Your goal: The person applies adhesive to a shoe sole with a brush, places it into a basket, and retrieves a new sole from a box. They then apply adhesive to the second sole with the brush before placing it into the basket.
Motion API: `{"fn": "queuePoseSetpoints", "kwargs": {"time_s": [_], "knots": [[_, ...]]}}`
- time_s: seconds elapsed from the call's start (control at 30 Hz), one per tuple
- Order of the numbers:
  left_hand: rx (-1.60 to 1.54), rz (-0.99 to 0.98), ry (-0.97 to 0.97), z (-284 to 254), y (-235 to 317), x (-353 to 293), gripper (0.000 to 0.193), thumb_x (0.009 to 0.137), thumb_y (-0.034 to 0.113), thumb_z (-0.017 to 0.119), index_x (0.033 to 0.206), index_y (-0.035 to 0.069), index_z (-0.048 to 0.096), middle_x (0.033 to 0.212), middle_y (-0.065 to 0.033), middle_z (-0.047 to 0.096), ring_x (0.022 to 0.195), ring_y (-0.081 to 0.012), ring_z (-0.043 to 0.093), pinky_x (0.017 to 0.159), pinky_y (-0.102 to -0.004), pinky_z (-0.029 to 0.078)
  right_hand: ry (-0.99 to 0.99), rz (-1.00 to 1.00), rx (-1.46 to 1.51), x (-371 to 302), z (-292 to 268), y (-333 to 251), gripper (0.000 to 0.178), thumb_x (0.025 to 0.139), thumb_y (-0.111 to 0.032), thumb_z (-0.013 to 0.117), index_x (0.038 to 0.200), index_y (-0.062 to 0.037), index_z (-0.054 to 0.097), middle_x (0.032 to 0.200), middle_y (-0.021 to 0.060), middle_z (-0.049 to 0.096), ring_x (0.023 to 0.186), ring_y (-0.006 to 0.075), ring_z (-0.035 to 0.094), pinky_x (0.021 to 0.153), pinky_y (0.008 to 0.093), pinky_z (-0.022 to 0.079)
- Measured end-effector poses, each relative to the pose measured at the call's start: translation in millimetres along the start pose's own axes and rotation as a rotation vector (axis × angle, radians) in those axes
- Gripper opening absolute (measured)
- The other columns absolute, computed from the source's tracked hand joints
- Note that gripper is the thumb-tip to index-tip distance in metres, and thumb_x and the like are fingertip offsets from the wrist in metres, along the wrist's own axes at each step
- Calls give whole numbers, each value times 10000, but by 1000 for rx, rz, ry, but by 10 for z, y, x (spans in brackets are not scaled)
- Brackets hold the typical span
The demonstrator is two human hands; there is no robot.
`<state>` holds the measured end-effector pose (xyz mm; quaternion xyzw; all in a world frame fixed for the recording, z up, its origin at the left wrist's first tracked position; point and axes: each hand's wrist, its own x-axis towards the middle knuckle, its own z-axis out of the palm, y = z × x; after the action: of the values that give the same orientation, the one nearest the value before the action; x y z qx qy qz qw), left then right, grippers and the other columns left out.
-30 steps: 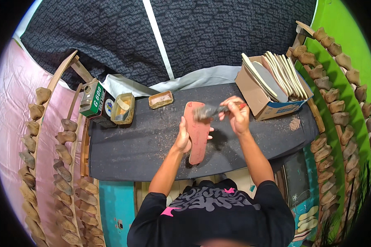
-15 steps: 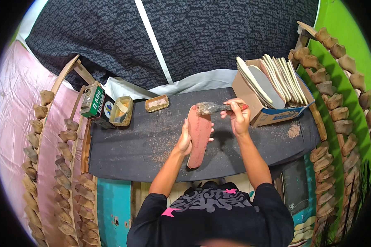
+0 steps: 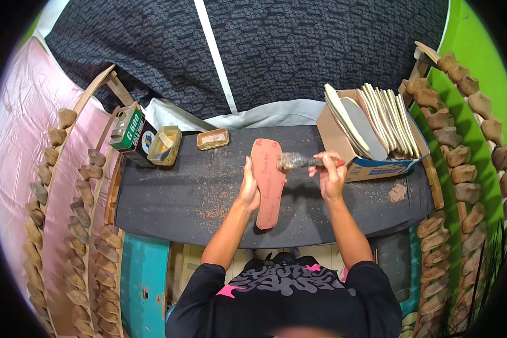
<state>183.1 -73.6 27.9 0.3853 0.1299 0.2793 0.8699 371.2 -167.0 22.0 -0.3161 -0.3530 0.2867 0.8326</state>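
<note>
Above the middle of the dark table, my left hand (image 3: 249, 188) holds a reddish shoe sole (image 3: 267, 188) by its left edge, with fingers behind it. The sole has dark marks along its face and stands lengthwise, its wide end away from me. My right hand (image 3: 331, 174) is closed around the reddish handle of a brush (image 3: 293, 162). The bristles are dark and worn, and they lie at the sole's upper right edge; whether they touch it is hard to tell.
A cardboard box (image 3: 343, 169) of pale soles (image 3: 386, 121) stands back right. At the back left are a green-and-black can (image 3: 134, 135), a cut-open container (image 3: 164, 147) and a shallow dish (image 3: 213, 139). Crumbs lie on the table cloth (image 3: 163, 208). Racks of wooden shoe lasts (image 3: 462, 152) flank both sides.
The brush has slid from across the sole's wide end to its right edge, lower down. The sole has turned more upright and faces me more squarely.
</note>
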Motion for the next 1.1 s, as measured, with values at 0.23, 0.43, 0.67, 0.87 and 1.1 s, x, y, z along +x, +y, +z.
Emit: {"fn": "queuePoseSetpoints", "kwargs": {"time_s": [0.23,0.43,0.67,0.87,1.1], "knots": [[-76,41,81,10,-29,-60,792,899,684,175,1380,79,348,1286,-152,497,1105,-259,536,890,-413,483,-72,131,-17,-200,-67,13,123,903,-79,504,871,22,565,856,140,573,570,218,597,472,301,513],[-124,62,122,79,-32,-100,793,903,677,153,1388,77,338,1311,-149,489,1114,-241,530,918,-393,465,-47,36,71,131,61,-110,130,917,-88,482,889,19,552,885,150,584,614,214,604,516,310,528],[-172,109,26,-129,19,-109,780,910,665,160,1370,68,363,1284,-165,506,1108,-247,530,904,-390,473,-109,233,38,-459,-71,197,128,893,-95,518,853,19,561,857,152,578,583,221,609,445,303,510],[-225,18,-26,-66,-34,-100,779,915,655,165,1385,57,334,1310,-166,479,1164,-275,503,946,-460,454,-128,64,76,-168,74,-6,122,911,-67,489,898,35,555,887,150,576,617,204,608,502,301,524],[-279,24,-44,119,-55,-60,800,892,687,191,1382,71,334,1327,-164,453,1181,-330,488,971,-530,428,-152,89,88,-100,34,11,137,913,-74,485,891,37,562,875,149,578,625,213,609,496,307,525]]}}
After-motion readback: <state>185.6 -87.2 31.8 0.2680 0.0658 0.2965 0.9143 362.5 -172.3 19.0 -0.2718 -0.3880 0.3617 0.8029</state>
